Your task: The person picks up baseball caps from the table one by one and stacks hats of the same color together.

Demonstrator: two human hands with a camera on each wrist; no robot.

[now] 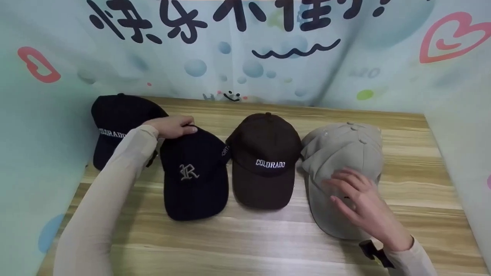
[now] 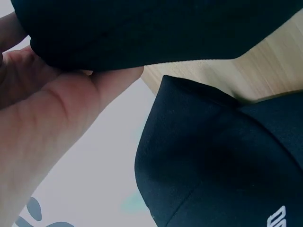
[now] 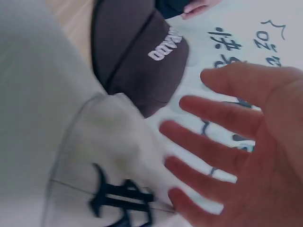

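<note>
My left hand [image 1: 172, 126] grips the crown of a navy cap [image 1: 195, 149] bearing a silver R, its thumb and fingers at the top. Seen from the left wrist, the dark fabric of that cap [image 2: 142, 33] hangs in the left hand [image 2: 57, 104], beside another navy cap [image 2: 213, 156]. My right hand [image 1: 364, 203] hovers over the brim of the front grey cap [image 1: 333, 207], fingers spread. In the right wrist view the right hand [image 3: 227, 146] holds nothing; a pale cap [image 3: 109, 151] with a dark letter lies beyond its fingertips.
A brown COLORADO cap [image 1: 266, 145] sits mid-row between my hands. At far left stands a navy COLORADO cap [image 1: 119, 115], partly behind my left forearm. Several grey caps are nested at right. The wooden tabletop [image 1: 249, 241] meets printed fabric walls [image 1: 153, 69] at back and sides.
</note>
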